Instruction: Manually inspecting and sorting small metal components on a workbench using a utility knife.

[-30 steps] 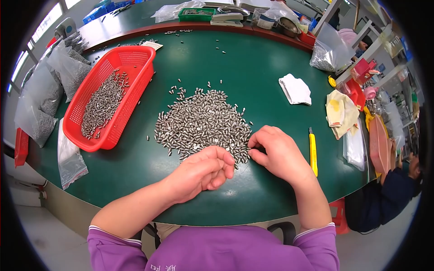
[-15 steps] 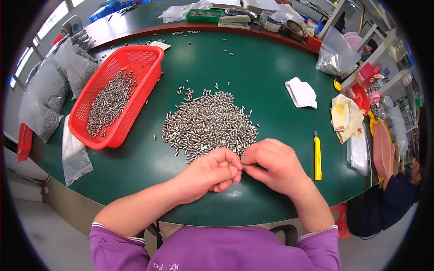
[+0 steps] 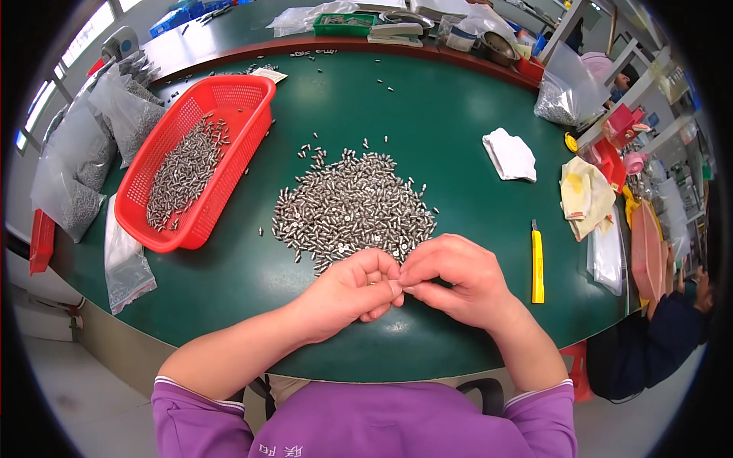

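Note:
A broad pile of small silvery metal parts [image 3: 347, 202], each a short pointed cylinder, lies on the green tabletop [image 3: 450, 137]. At the pile's near edge my left hand [image 3: 357, 286] is closed, fingers curled, thumb against the index finger. My right hand [image 3: 450, 275] meets it from the right in a pinch, fingertips touching those of the left. Whatever sits between the fingertips is too small or too hidden to name. To the left, a red perforated plastic basket [image 3: 221, 195] holds more of the same metal parts.
Filled clear bags [image 3: 76, 168] stand at the left edge, a flat plastic bag [image 3: 126, 263] nearer. On the right lie a white cloth [image 3: 509, 155], a yellow utility knife [image 3: 537, 267] and a yellowish cloth [image 3: 586, 195]. Another person [image 3: 657, 343] sits at far right.
My right hand has shifted slightly left, bringing its fingertips against my left hand's. The left hand has barely moved; pile and basket stay as they were.

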`<state>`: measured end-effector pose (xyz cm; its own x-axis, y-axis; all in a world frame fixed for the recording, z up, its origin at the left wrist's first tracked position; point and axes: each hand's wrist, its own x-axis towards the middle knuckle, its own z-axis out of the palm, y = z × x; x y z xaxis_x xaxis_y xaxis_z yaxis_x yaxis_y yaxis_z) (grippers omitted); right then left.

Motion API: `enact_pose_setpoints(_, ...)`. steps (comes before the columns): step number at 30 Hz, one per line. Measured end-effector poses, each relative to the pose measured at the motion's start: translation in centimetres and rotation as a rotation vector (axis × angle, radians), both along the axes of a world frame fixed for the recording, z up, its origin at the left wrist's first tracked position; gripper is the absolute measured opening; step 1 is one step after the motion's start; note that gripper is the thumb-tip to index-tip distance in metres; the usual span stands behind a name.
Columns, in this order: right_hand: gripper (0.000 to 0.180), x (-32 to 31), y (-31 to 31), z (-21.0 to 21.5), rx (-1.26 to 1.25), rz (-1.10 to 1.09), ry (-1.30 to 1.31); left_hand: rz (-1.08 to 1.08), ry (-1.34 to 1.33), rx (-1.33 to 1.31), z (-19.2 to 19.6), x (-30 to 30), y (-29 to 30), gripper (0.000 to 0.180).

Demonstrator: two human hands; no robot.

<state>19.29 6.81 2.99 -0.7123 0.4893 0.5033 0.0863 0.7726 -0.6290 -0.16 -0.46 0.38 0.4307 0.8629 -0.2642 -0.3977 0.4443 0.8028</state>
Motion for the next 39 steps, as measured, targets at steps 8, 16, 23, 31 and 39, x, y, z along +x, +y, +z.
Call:
enact_pose_setpoints(8,0.029,0.1,-0.1,-0.1,-0.176,0.053,0.036,-0.022,0.009,0.014,0.0,-0.1,-0.1,0.014)
enact_pose_setpoints(16,0.038,-0.1,-0.1,-0.1,-0.09,0.052,0.025,-0.016,0.034,0.033,0.1,0.2,-0.2,0.019)
enact_pose_setpoints(23,0.037,0.0,-0.2,0.0,-0.145,-0.14,0.06,-0.031,0.0,-0.003,0.2,0.0,-0.1,0.018)
enact_pose_setpoints(31,0.014,1.5,1.4,0.5,0.0,-0.357,-0.231,-0.041,-0.126,-0.022,0.0,-0.1,-0.1,0.019)
enact_pose_setpoints(39,0.011,2.0,1.4,0.2,-0.027,-0.346,-0.442,0.016,-0.137,-0.056,0.1,-0.1,0.1,0.024)
